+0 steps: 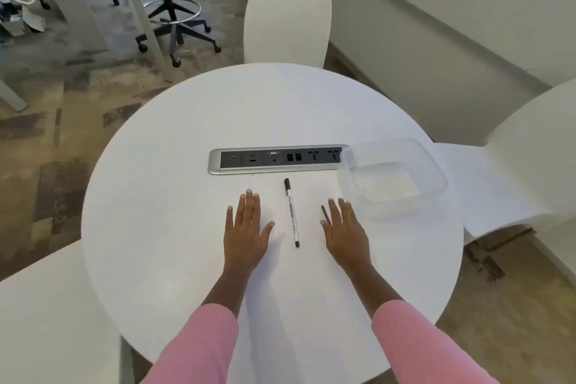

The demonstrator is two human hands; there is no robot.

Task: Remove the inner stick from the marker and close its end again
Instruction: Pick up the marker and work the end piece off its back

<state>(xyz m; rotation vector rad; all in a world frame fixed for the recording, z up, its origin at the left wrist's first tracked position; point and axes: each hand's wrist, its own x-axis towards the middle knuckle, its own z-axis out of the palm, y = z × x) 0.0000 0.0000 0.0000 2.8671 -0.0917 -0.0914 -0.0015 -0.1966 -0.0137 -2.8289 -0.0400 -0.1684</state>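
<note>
A white marker (292, 213) with a black cap and a black end plug lies lengthwise on the round white table (187, 140), between my two hands. A short dark stick (325, 214) lies on the table right at the index-finger side of my right hand (345, 235), partly hidden under it. My left hand (246, 231) rests flat on the table, palm down, fingers spread, a little left of the marker. The right hand lies flat too, palm down, holding nothing.
A silver power and data strip (277, 159) is set into the table beyond the marker. A clear plastic container (394, 176) stands at the right, overlapping the strip's end. White chairs (286, 25) surround the table.
</note>
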